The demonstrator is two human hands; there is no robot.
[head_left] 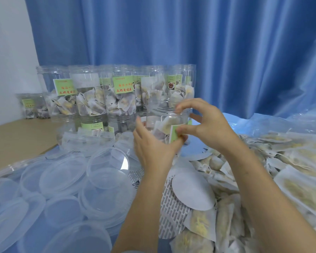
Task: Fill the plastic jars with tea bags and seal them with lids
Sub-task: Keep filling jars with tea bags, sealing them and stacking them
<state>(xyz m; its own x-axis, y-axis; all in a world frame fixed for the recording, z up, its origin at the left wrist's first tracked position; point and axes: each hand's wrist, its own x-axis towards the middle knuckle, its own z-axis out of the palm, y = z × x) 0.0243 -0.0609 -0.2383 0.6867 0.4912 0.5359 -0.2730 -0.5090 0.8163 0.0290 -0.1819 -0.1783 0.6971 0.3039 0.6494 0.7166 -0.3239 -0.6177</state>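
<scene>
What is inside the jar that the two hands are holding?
Inside the held jar a few tea bags show through the clear wall. The left hand, the right hand and the green label cover its lower part, so the count there is hidden.

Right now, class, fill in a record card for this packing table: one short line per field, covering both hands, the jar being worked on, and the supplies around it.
left hand: holds the side of the jar
right hand: fingers curled over the jar's mouth
jar: clear, green label, partly filled, no lid
filled jars: row behind, open tops, before the curtain
lids: clear, heaped at left
tea bags: loose pile at right
paper discs: white, near centre
</scene>
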